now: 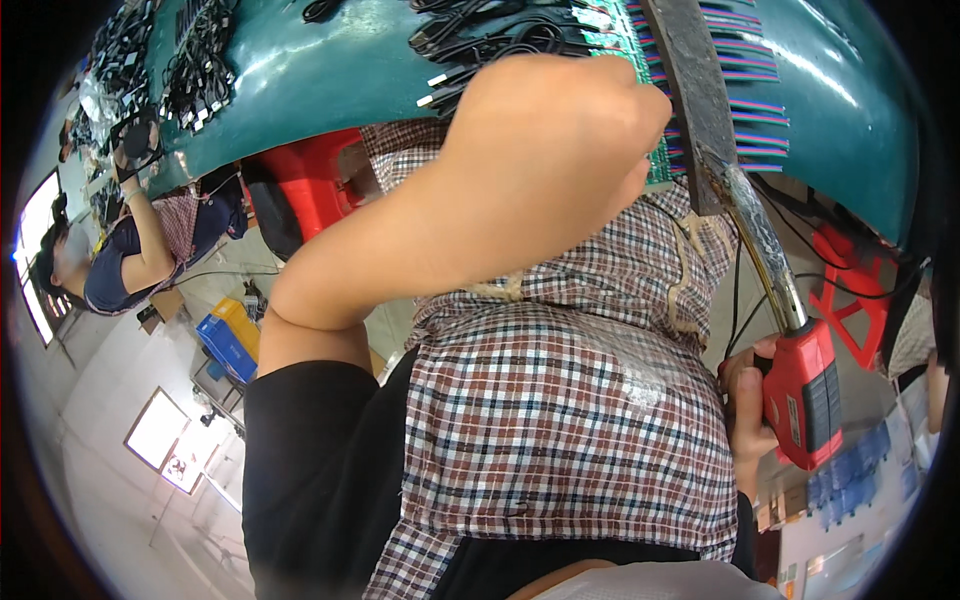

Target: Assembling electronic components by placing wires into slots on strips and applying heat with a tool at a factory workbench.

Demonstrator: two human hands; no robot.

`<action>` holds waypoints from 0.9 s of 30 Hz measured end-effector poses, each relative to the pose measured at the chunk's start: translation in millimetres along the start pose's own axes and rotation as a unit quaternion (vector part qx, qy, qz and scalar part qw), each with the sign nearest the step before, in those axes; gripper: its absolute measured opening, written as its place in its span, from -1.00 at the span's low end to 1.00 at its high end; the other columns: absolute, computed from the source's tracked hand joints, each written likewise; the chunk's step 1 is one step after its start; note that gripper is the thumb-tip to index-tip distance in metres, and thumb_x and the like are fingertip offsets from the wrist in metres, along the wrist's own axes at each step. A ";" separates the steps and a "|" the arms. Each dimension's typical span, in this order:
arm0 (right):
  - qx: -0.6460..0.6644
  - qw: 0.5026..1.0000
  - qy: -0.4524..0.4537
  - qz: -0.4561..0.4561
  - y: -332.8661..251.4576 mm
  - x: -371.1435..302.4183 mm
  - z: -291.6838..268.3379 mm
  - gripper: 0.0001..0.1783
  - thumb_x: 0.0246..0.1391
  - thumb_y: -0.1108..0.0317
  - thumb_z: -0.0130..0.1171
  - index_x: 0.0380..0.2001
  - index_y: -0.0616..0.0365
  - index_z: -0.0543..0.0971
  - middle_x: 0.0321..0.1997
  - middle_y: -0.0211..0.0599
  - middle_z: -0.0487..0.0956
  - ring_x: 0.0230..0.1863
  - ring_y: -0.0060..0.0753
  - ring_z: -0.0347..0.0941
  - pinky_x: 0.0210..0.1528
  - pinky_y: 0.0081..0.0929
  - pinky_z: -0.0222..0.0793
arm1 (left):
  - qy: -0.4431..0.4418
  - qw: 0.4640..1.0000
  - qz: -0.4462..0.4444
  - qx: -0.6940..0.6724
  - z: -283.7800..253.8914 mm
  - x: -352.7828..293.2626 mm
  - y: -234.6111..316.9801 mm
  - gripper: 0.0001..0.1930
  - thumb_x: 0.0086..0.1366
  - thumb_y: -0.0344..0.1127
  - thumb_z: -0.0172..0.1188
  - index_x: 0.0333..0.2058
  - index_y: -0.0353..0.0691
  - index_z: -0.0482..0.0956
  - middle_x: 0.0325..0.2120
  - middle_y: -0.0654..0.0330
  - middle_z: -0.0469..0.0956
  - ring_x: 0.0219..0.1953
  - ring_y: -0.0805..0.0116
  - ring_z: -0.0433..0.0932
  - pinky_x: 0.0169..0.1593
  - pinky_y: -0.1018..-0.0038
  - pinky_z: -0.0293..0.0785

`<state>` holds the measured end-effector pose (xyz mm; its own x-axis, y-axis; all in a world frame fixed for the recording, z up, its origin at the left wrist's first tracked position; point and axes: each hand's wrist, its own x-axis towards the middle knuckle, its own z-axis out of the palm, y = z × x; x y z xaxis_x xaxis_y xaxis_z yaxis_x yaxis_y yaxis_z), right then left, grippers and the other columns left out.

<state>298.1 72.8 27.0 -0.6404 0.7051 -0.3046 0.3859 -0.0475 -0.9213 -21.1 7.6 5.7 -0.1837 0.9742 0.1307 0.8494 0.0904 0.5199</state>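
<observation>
My left hand (565, 145) is closed over the near end of a strip of green circuit boards (628, 40). Its fingertips are turned away, so anything pinched in them is hidden. A dark, heavy flat bar (690, 85) lies across the boards' right side, and short multicoloured wires (755, 110) stick out beyond it. Low at the right, my right hand (748, 405) grips the red and black handle of a soldering gun (805, 395). The gun's long metal barrel points up and left, its tip close to the bar's near end; contact cannot be told.
Black cables with white-tipped plugs (490, 40) lie on the green table (330, 80) left of the boards. More cable bundles (200, 80) sit farther left, where another person (140, 240) works. Red stools (310, 185) and a dark cord (830, 290) are below the table edge.
</observation>
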 end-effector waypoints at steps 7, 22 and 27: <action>0.056 0.998 0.002 0.020 -11.7 1.0 1.2 -0.69 0.32 0.50 0.01 0.10 0.27 0.35 -0.37 -0.31 0.42 -0.37 -0.49 0.32 -0.26 -0.46 0.37 | 0.037 0.999 -0.028 0.027 -17.1 -17.2 4.7 -0.79 -0.04 -0.17 0.44 -0.55 -0.16 0.65 -0.46 0.20 0.47 -0.30 0.22 0.52 -0.28 0.32 0.51; 0.056 0.997 0.014 0.043 2.2 -0.5 -3.6 -0.67 0.31 0.45 0.06 0.10 0.27 0.35 -0.43 -0.34 0.40 -0.47 -0.51 0.29 -0.36 -0.46 0.32 | 0.308 0.870 -0.340 0.183 -80.1 -43.8 -148.8 -0.87 0.14 -0.40 0.32 -0.31 -0.27 0.66 -0.33 0.02 0.55 -0.26 0.09 0.59 -0.10 0.24 0.52; 0.073 0.996 0.024 0.042 -2.7 4.0 1.6 -0.66 0.30 0.44 0.08 0.09 0.28 0.36 -0.43 -0.34 0.41 -0.48 -0.51 0.29 -0.36 -0.46 0.32 | 0.254 0.913 -0.273 0.165 -95.5 -55.5 -173.7 -0.82 0.10 -0.36 0.40 -0.34 -0.28 0.66 -0.31 0.05 0.54 -0.19 0.11 0.57 -0.08 0.32 0.49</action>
<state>293.5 74.6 27.9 -0.5755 0.7274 -0.3738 0.3335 -0.2086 -0.9194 -205.7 -81.9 -11.3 -0.7589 0.5514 0.3464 0.6500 0.6735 0.3520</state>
